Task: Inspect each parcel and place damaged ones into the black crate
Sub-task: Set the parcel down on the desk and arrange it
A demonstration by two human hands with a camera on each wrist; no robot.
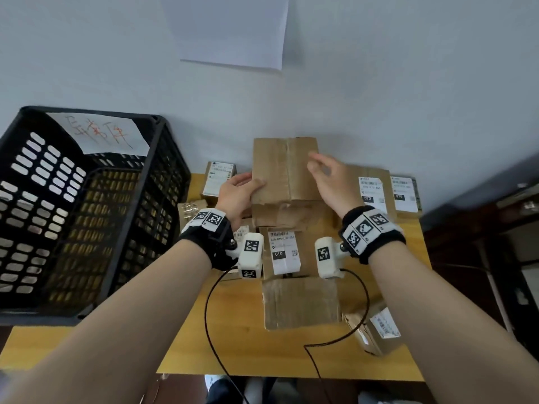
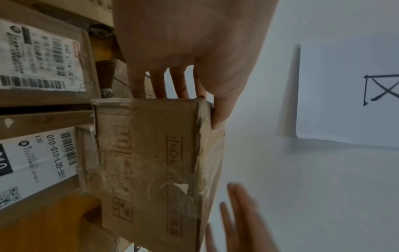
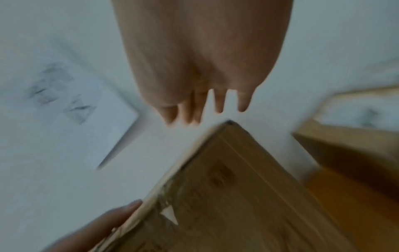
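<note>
Centrally, held box (image 1: 284, 170) raised on edge above the pile, taped face toward the head camera. Left hand (image 1: 237, 196) clamped on its lower left edge: thumb on the front face, fingers (image 2: 158, 83) behind. Right hand (image 1: 328, 179) just off the upper right corner, fingers (image 3: 219, 104) loosely spread, gripping nothing; contact with the cardboard not visible in the right wrist view, which is blurred. Torn patch and crumpled tape noted on the box side in the left wrist view (image 2: 151, 162).

Black crate (image 1: 87, 199) standing on the left end of the table (image 1: 233, 330), well apart from the held box, slotted walls, white handwritten sheet (image 1: 102, 134) draped over its far rim. No parcel seen through the open top; floor only partly in view.

Underneath and in front of the held box: worn plain box (image 1: 291, 217), then labelled box (image 1: 284, 252) marked 010, then flat plain box (image 1: 300, 303) nearest the table front. Small labelled box (image 1: 218, 182) against the wall between crate and pile. Two labelled boxes marked 070 (image 1: 370, 193) (image 1: 404, 193) at the right rear, partly hidden by the right wrist. Tilted box (image 1: 376, 328) at the right front edge. Black cable (image 1: 210, 316) running from the wrist cameras across the table and off its front. White paper (image 1: 230, 30) on the wall above.
</note>
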